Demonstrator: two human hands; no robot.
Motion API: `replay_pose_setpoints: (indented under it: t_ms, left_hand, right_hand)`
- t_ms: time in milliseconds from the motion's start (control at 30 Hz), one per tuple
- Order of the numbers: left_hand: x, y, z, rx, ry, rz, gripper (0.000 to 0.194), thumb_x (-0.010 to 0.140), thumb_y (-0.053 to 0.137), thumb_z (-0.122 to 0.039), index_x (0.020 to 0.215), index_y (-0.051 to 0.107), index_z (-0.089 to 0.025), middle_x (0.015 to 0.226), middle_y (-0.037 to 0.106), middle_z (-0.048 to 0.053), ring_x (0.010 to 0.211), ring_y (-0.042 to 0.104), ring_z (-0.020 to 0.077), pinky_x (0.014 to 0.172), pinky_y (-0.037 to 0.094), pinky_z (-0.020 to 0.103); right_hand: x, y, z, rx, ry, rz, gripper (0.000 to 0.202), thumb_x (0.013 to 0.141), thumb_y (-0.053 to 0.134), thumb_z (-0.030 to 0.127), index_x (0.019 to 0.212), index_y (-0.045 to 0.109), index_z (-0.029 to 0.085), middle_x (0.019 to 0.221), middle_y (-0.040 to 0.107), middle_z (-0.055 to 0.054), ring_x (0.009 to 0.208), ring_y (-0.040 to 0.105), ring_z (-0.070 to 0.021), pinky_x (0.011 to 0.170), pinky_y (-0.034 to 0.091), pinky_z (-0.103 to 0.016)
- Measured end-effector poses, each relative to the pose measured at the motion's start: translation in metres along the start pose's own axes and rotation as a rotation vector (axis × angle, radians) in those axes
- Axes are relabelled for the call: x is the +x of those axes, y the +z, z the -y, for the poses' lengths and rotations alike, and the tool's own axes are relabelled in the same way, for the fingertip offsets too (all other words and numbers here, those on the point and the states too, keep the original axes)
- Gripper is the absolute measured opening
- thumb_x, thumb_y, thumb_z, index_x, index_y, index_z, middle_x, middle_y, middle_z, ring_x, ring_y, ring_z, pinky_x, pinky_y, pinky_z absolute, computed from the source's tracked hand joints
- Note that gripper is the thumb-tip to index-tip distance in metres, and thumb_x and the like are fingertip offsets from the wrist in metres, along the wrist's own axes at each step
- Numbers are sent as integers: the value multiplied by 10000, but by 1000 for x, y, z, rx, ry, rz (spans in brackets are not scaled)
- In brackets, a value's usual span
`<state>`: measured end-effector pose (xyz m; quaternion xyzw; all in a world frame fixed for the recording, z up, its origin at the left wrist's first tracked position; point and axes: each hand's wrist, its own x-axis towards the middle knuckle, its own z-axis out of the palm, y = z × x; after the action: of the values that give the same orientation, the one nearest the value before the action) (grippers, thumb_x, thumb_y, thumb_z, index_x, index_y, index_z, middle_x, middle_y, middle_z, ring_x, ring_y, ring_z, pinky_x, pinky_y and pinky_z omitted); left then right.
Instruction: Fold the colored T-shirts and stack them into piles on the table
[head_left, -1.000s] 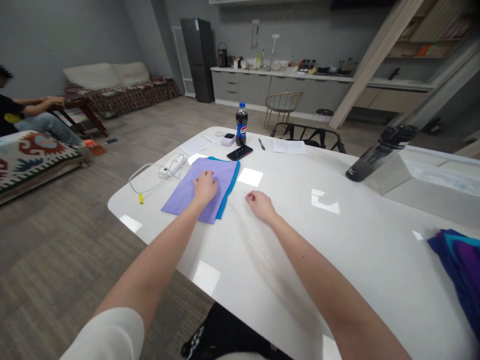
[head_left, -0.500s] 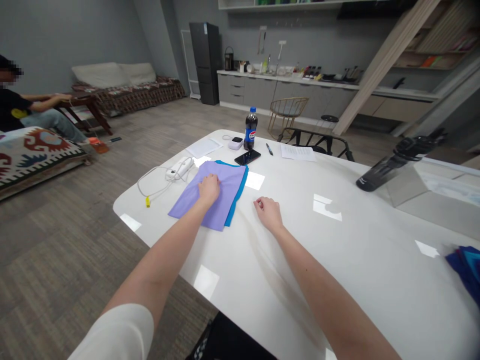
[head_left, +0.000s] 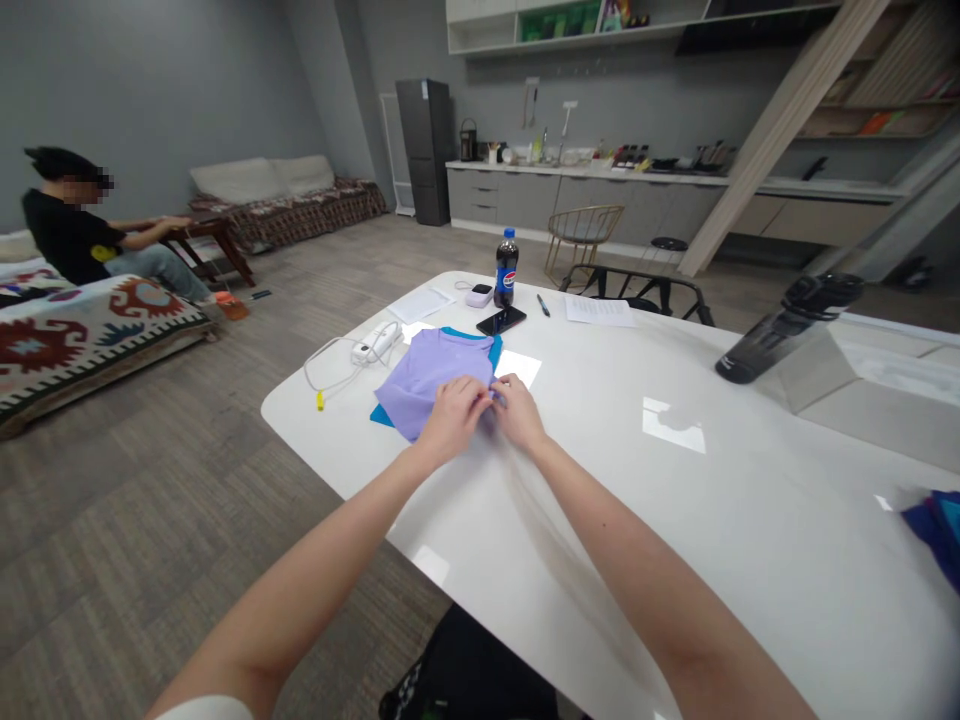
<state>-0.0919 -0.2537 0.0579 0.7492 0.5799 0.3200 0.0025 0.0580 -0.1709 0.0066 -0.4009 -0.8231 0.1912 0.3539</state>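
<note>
A purple folded shirt (head_left: 439, 365) lies on the white table, its lower right part pulled up in folds. Beneath it, a blue folded garment (head_left: 382, 416) shows at the lower left and along the upper right edge. My left hand (head_left: 455, 415) pinches the purple shirt near its right edge, fingers bent together. Right beside it, my right hand (head_left: 517, 408) also grips that edge, thumb and forefinger closed. The fingertips of both hands nearly meet, and the bit of cloth between them is mostly hidden.
Left of the shirts lies a white power strip (head_left: 376, 343) with its cable. Behind them are a phone (head_left: 501, 320), a cola bottle (head_left: 506, 270), a pen (head_left: 543, 305) and papers (head_left: 598, 310). A dark tumbler (head_left: 780, 330) leans at right. A person (head_left: 82, 220) sits far left.
My left hand has moved right from the shirt's middle to its right edge, and my right hand has come left off the bare table onto that edge. The purple shirt has shifted and bunched up.
</note>
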Motion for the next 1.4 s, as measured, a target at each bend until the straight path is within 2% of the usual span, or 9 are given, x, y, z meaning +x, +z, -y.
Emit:
replay_pose_setpoints:
  t_ms: [100, 200, 333, 467, 633, 833, 1000, 1233, 1400]
  left_hand:
    - [-14, 6, -10, 23, -54, -28, 192, 1042, 467, -361, 1022, 605, -230, 1074, 681, 48, 1064, 607, 210, 1007, 391, 378]
    - [-25, 14, -13, 193, -304, -98, 290, 1027, 472, -408, 1192, 610, -213, 1233, 656, 112, 1181, 583, 269, 1065, 381, 447]
    - [-34, 37, -34, 305, -455, 6, 562, 997, 446, -563, 1439, 512, -223, 1509, 494, 177, 1359, 472, 347, 1098, 380, 544]
    - [-16, 79, -65, 198, -508, 186, 734, 983, 320, -675, 1590, 335, -263, 1676, 260, 165, 1504, 304, 376, 1145, 329, 613]
    - [46, 157, -100, 112, -573, 303, 818, 973, 245, -678, 1629, 247, -191, 1692, 174, 216, 1547, 189, 434, 1181, 210, 666]
    - [91, 246, -179, 162, -196, 482, 788, 959, 296, -678, 1614, 303, -240, 1702, 193, 153, 1574, 139, 366, 1227, 75, 639]
    - [99, 293, -257, 75, 198, 598, 727, 981, 293, -652, 1593, 352, -266, 1693, 249, 108, 1568, 174, 336, 1241, 44, 622]
    - [95, 292, -285, 63, 149, 385, 495, 972, 455, -377, 1424, 523, -185, 1471, 530, 180, 1371, 460, 336, 1161, 288, 547]
    - [83, 261, -279, 43, 67, 351, 345, 987, 464, -387, 1227, 608, -185, 1263, 626, 170, 1185, 574, 334, 998, 417, 497]
  right_hand:
    - [-22, -32, -4, 27, -23, -31, 214, 944, 475, 170, 995, 679, 207, 1020, 659, -91, 975, 606, -232, 889, 474, -346]
    - [-64, -79, -8, 4, 20, -2, 196, 997, 453, 278, 938, 631, 218, 903, 670, -61, 842, 606, -221, 780, 447, -322]
    - [-138, -145, -12, -36, 215, 10, 268, 1031, 414, 415, 908, 577, 242, 740, 618, -2, 685, 575, -195, 666, 391, -294]
    - [-211, -190, -20, -66, 390, -34, 280, 1000, 436, 419, 795, 517, 247, 646, 554, 31, 591, 508, -166, 603, 355, -281]
    - [-284, -214, -21, -167, 407, 88, 226, 916, 475, 245, 690, 470, 239, 683, 555, 12, 667, 529, -172, 644, 377, -288]
    - [-333, -217, -6, -278, 341, 263, 171, 868, 527, 148, 709, 528, 210, 835, 603, -27, 856, 561, -195, 810, 387, -336]
    - [-350, -220, -1, -314, 366, 306, 141, 848, 579, 143, 720, 560, 199, 872, 612, -25, 885, 556, -187, 848, 365, -347]
    - [-350, -230, -16, -253, 503, 199, 342, 1030, 510, 406, 761, 607, 219, 848, 652, -30, 869, 602, -204, 818, 386, -355]
    - [-335, -226, -47, -333, 637, -5, 255, 1026, 516, 364, 1198, 631, 214, 1106, 670, -115, 1031, 621, -268, 863, 436, -381]
